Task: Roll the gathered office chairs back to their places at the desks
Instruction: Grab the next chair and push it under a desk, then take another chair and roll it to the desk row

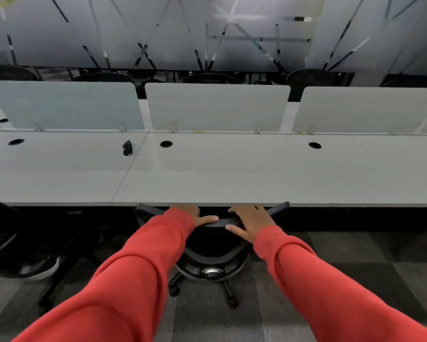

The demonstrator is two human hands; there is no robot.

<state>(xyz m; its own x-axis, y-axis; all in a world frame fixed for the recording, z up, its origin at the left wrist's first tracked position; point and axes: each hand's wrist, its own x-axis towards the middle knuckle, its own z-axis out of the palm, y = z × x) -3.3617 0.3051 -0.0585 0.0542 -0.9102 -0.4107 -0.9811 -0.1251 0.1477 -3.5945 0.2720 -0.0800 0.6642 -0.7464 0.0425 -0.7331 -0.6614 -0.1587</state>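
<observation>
Grips the top rail of the black office chair (211,245) with the left hand (201,216) and right hand (252,222) side by side, thumbs on the near face, fingers (239,210) spread over the far edge, tips hidden under the bench (232,174). Has the chair pushed in at the middle of the near bench edge, armrests tucked beneath, wheeled base on the carpet. Leaves dark sunglasses (127,147) on the bench far left, a second chair (22,245) near left.

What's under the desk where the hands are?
The chair, pushed in, left hand and right hand gripping its backrest top. Its armrest ends show at the desk edge, wheeled base below. Desktop hides the seat.
</observation>
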